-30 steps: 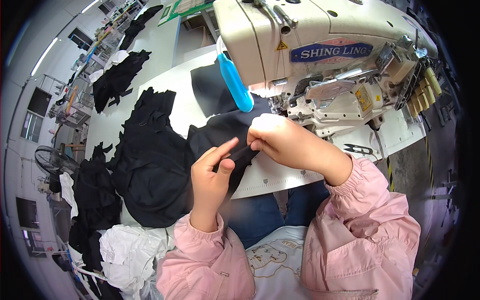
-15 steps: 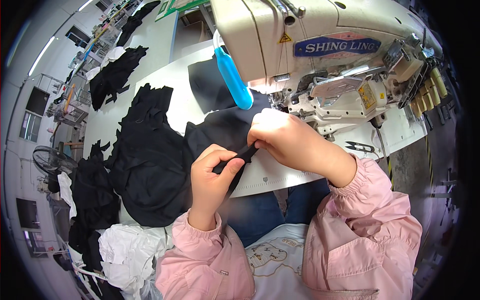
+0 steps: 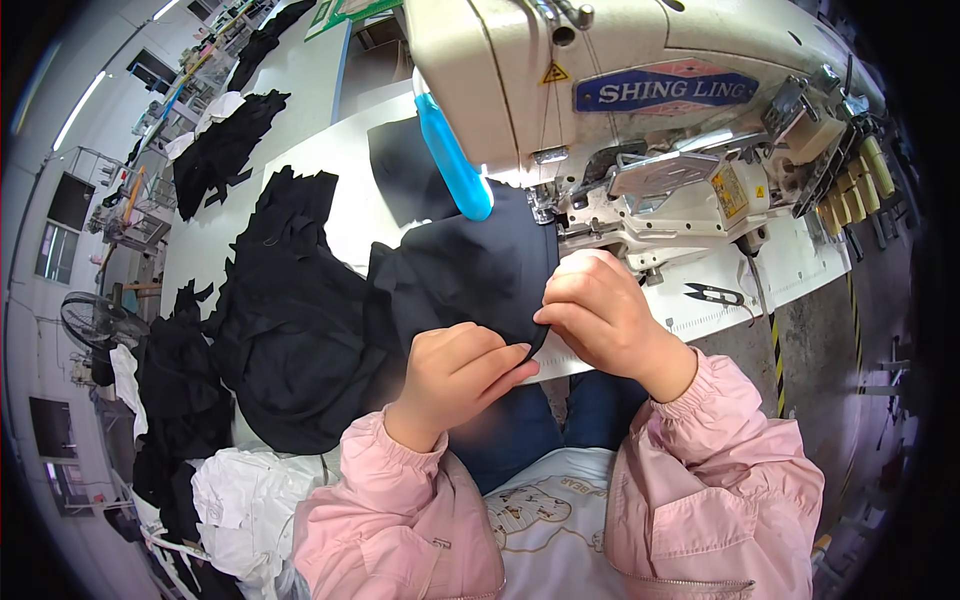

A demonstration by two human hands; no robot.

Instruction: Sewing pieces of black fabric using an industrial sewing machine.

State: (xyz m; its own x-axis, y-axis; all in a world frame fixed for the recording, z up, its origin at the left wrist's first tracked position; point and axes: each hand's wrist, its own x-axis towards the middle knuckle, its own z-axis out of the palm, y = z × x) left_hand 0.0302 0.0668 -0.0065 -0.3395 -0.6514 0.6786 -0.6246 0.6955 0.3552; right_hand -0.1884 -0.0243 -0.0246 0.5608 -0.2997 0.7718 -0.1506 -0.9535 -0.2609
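Observation:
A piece of black fabric [image 3: 465, 265] lies on the white sewing table, its far right edge running up to the presser foot [image 3: 541, 207] of a large cream sewing machine [image 3: 640, 45]. My right hand [image 3: 592, 310] pinches the fabric's right edge just below the foot. Closer to me, my left hand [image 3: 462, 378] has its fingers and thumb closed on the near corner of that same edge. Between both hands the edge looks folded and stretched. A blue, rounded lamp or guard [image 3: 455, 160] hangs left of the needle area.
Heaps of black cut fabric [image 3: 290, 330] cover the table's left. White crumpled cloth or plastic [image 3: 245, 500] lies lower left. Thread snips [image 3: 714, 294] rest on the table [image 3: 690, 320] at right. A fan [image 3: 95, 318] stands far left; a row of cream handles or cones [image 3: 862, 195] is right.
My right hand has moved down and right along the fabric edge. My left hand went down and right. The fabric now lies flatter, its edge straight below the presser foot.

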